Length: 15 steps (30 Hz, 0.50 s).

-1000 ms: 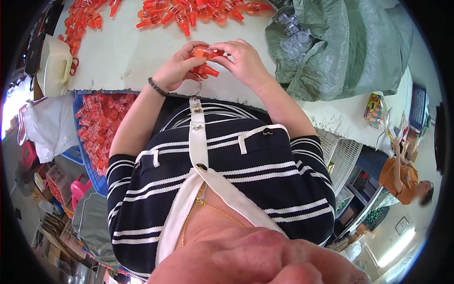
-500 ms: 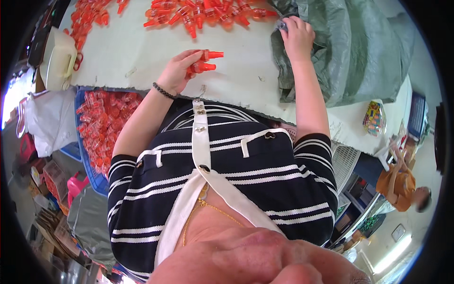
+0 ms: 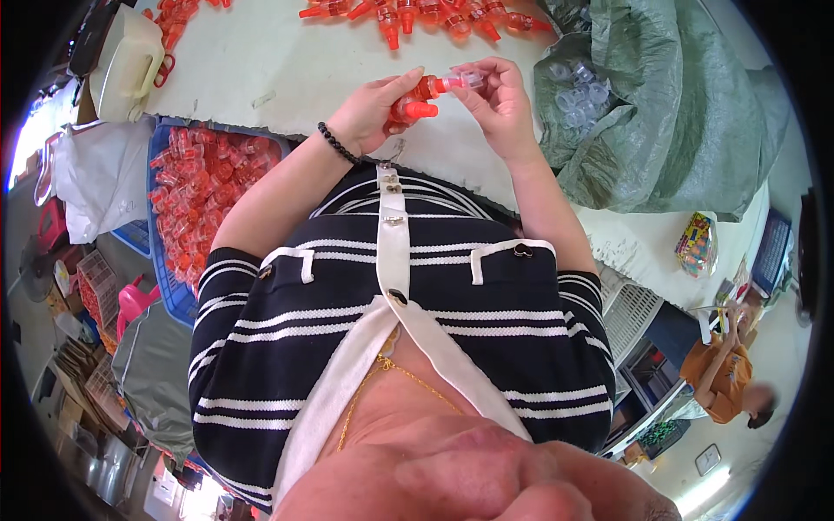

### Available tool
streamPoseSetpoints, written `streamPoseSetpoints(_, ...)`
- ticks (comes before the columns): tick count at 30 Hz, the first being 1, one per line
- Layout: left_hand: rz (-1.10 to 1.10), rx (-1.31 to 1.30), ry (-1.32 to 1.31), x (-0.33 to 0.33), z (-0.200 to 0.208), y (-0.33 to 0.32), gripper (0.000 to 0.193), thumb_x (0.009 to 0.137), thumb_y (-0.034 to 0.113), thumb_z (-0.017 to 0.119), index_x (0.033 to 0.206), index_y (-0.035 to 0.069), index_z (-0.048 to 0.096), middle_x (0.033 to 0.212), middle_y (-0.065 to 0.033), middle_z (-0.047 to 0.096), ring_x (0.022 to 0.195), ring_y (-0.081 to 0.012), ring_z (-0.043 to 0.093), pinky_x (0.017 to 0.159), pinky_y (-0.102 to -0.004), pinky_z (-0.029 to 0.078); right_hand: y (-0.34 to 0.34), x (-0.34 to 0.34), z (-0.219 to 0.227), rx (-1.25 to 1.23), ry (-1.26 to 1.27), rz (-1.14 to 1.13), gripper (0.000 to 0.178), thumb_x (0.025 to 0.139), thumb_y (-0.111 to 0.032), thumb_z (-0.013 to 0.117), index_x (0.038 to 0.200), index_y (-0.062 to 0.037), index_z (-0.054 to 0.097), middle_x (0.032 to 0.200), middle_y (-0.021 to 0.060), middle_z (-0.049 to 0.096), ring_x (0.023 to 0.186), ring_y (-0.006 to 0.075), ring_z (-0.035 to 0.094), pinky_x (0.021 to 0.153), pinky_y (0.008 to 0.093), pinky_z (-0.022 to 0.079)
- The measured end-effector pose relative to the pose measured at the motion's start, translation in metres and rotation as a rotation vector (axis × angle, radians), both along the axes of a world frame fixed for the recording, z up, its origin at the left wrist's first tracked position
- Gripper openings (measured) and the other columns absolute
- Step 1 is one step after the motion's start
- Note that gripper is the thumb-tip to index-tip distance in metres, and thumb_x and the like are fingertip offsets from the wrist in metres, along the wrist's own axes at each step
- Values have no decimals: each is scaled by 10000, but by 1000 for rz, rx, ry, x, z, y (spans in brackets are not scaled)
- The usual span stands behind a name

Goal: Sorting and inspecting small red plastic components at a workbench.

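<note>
Two bottles (image 3: pixel 423 90): red, above the table (image 3: pixel 261 65), tips pointing to the right hand.
Left hand (image 3: pixel 375 111): wrapped around both bottles, one above the other.
Clear cap (image 3: pixel 471 80): at the tip of the upper bottle; I can't tell how far on it is.
Right hand (image 3: pixel 504 108): thumb and fingers pinching the clear cap.
Green bag (image 3: pixel 669 113): on the table, right of the right hand, with more caps (image 3: pixel 582 97) showing.
Bottle pile (image 3: pixel 434 13): red, at the far side.
Blue basket (image 3: pixel 180 300): left, full of red pieces.
</note>
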<state>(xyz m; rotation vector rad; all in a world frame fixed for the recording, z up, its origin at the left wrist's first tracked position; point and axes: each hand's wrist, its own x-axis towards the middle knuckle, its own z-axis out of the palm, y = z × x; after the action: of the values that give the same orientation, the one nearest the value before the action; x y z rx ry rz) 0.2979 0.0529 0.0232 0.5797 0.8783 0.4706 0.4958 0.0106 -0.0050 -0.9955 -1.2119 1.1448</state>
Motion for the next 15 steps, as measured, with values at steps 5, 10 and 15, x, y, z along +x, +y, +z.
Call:
streamPoseSetpoints(5,5,-42,22,-1,1,-2,400,954,394,507,992,5,588,739,-32,589,522,-79,453,435,-211,304,-2,-4,20,27,-256,33,367,864,-126,658,1193,-37,521,1068,96,605,848,130,622,733,258,504)
streamPoseSetpoints(10,-44,-17,29,2,8,-3,390,919,385,578,1036,13,582,741,-40,615,568,-77,502,484,-221,358,-3,-5,22,-45,-362,91,287,855,-103,669,1105,-3,570,1037,82,622,872,127,623,782,261,510)
streamPoseSetpoints(15,0,875,378,8,-3,-16,344,909,293,609,1026,-21,531,750,-69,616,610,-103,550,543,-255,443,-5,-10,17,-344,-23,51,252,862,-137,667,1058,3,594,917,75,663,832,108,629,753,238,512)
